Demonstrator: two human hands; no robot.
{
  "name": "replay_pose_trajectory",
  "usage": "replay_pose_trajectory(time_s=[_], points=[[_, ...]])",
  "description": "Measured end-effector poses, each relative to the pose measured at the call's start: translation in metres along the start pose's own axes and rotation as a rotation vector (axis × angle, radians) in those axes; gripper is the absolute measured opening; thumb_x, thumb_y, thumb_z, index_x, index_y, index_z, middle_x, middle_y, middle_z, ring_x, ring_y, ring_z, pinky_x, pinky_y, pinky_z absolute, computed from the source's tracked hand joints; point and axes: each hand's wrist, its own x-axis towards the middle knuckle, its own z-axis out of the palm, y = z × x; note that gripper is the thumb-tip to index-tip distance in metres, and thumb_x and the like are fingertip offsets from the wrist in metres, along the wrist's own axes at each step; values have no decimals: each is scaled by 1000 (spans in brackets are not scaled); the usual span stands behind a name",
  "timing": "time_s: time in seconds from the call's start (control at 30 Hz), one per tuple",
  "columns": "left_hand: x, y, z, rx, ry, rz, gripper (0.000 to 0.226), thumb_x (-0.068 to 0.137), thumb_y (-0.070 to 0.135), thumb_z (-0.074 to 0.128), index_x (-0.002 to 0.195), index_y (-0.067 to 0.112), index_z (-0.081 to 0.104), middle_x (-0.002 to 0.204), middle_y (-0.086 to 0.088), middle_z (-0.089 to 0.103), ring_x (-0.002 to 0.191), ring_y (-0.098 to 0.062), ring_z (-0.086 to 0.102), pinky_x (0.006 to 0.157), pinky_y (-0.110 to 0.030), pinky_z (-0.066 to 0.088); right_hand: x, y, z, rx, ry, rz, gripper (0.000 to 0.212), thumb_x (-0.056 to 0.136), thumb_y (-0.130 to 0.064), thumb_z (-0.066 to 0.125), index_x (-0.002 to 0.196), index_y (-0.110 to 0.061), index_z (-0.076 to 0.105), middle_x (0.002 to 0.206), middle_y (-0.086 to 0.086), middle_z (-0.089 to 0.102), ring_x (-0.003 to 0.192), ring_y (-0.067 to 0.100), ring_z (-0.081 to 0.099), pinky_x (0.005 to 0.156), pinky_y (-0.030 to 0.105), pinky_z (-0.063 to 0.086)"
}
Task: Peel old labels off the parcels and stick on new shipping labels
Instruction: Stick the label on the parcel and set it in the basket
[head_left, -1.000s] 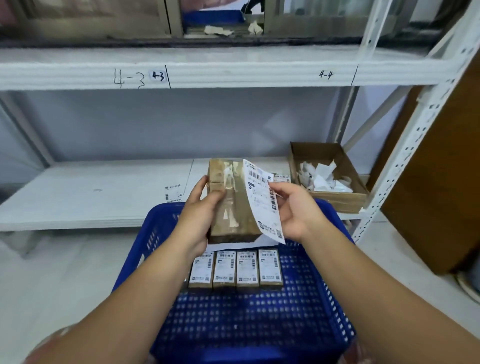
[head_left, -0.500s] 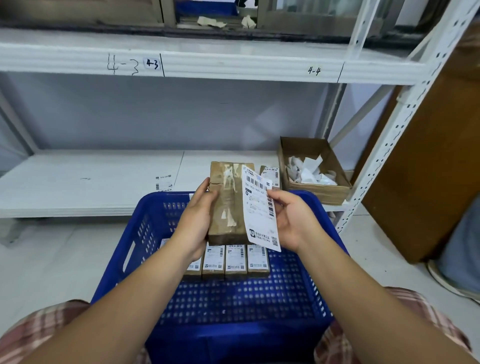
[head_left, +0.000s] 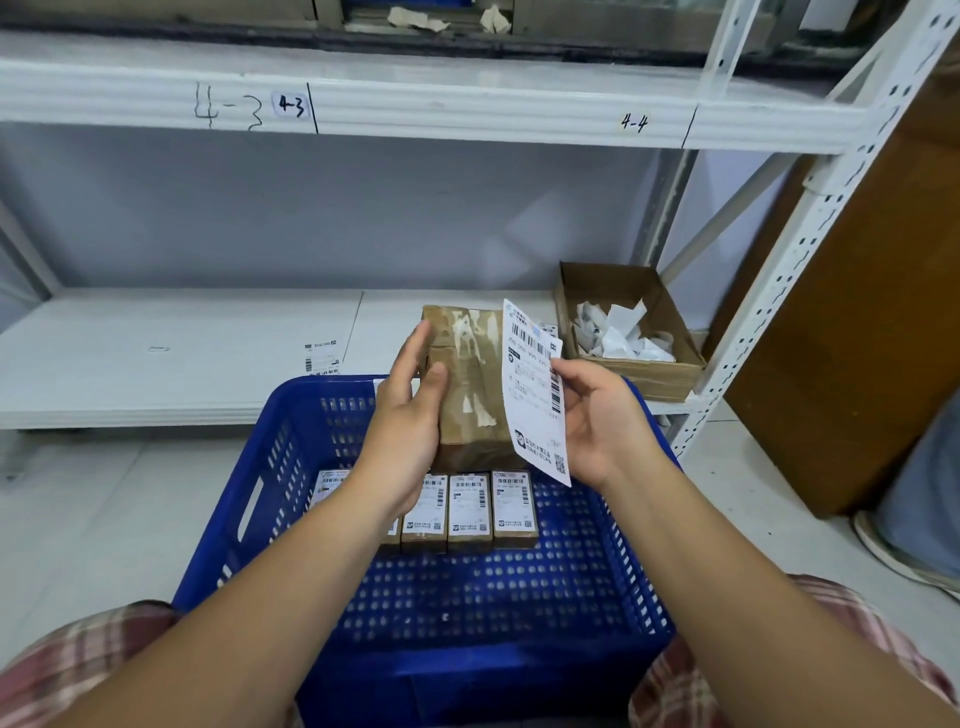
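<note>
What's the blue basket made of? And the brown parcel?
Basket: looks like hard plastic, slightly glossy, with moulded rows of slots. Parcel: probably cardboard or brown paper wrapped in shiny tape; glare streaks and torn white scraps show on its face.

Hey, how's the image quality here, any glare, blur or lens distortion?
Head view: soft, even light, no hard shadows; glare patches on the parcel; the label has sharp barcodes, but its small print is too fine to read; the shelf post leans outward toward the frame edge, wide-angle distortion.

White metal shelving (head_left: 156, 358), pale floor (head_left: 78, 509)
</note>
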Motion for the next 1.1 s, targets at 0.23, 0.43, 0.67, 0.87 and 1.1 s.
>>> replay_pose_trajectory(time_s=[0.23,0.43,0.67,0.87,1.1], points=[[3,1,2,-4,-10,16,34,95,25,45,106,50,65,135,5,55,127,-20,49,107,-48,37,0,1,1,19,5,11,15,97,-15,51,95,-6,63,77,6,73,59,17,70,47,25,53],[4,-5,2,-12,4,-31,29,94,31,47,106,51,65,136,4,55,128,-23,48,107,-50,37,-1,1,2,25,19,13,15,97,-15,51,94,-6,63,74,5,73,57,17,70,45,25,53],[0,-3,4,-12,32,2,31,92,37,47,109,62,56,139,7,52,130,-21,47,108,-49,36,-1,-3,1,-21,27,-32,17,98,-14,50,90,-7,64,78,5,73,67,18,70,54,28,53],[-3,3,8,58,109,-45,53,98,24,46,140,50,28,132,12,45,99,-2,58,61,-14,51,-3,-11,3,-132,61,-135,18,98,-10,52,85,-6,64,71,5,74,59,16,71,49,27,56],[-10,1,12,38,91,-129,70,90,29,56,141,55,16,131,2,56,112,-19,60,88,-41,52,2,-1,3,-238,79,-188,10,96,-10,57,93,-7,66,81,7,76,68,19,73,54,29,57]])
